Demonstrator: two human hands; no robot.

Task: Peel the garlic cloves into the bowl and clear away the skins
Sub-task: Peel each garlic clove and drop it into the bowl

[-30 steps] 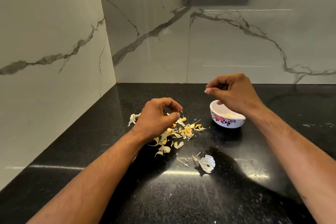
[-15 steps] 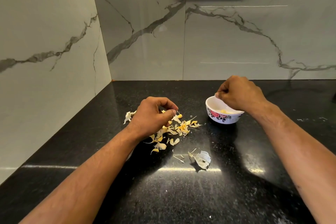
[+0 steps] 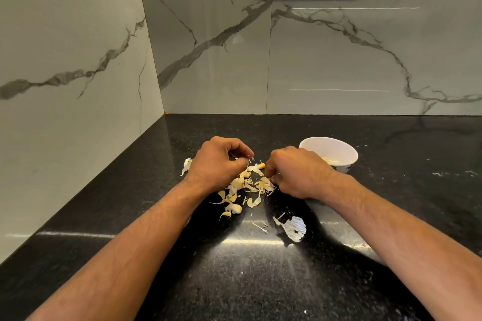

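Both curled over the skins (image 3: pixel 247 185): left hand (image 3: pixel 217 161) pinching a flake, right hand (image 3: pixel 294 172) unclear; papery, featherlight, scoop underneath.

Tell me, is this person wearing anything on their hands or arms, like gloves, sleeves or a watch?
Nothing shows. The left hand and right hand are bare, with no gloves, and no rings can be seen on the parts in view. Both forearms are uncovered right down to the picture's bottom edge, so no sleeve is in sight. Neither wrist carries a watch or band.
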